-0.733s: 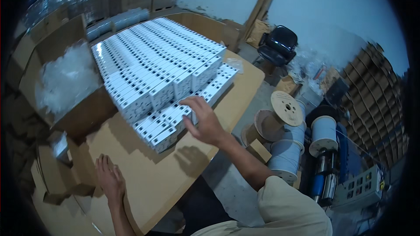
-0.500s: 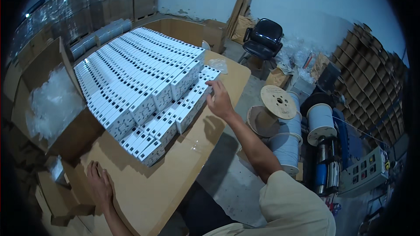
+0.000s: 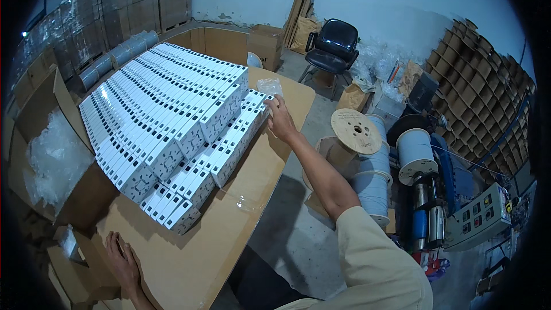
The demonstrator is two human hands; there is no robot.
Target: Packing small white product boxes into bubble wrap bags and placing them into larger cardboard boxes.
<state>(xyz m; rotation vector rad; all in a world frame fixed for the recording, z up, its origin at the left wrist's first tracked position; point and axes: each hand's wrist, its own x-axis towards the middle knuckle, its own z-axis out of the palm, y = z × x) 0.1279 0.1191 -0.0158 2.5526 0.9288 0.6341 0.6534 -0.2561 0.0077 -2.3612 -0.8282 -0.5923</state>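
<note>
Rows of slim white boxes (image 3: 166,103) with small dark square marks on their tops and dark patterns on their ends are stacked on a cardboard-covered table (image 3: 172,258). A lower row (image 3: 235,143) juts out on the stack's right side. At the far end of that row, my right hand (image 3: 280,118) bends its fingers over the top edge of a white box (image 3: 267,99), with the thumb lower against its side. My left hand (image 3: 123,261) rests on the table's near left part, fingers stretched out, holding nothing.
Left of the stack stands an open carton (image 3: 80,178) with clear plastic bags (image 3: 57,155). A smaller open carton (image 3: 86,272) is below it. Beyond the table's right edge are cable spools (image 3: 357,131), a black chair (image 3: 334,46) and a grey control box (image 3: 479,218).
My right hand has come onto the end box of the lower row, fingers more bent over it. The view has shifted slightly. My left hand stays on the table.
</note>
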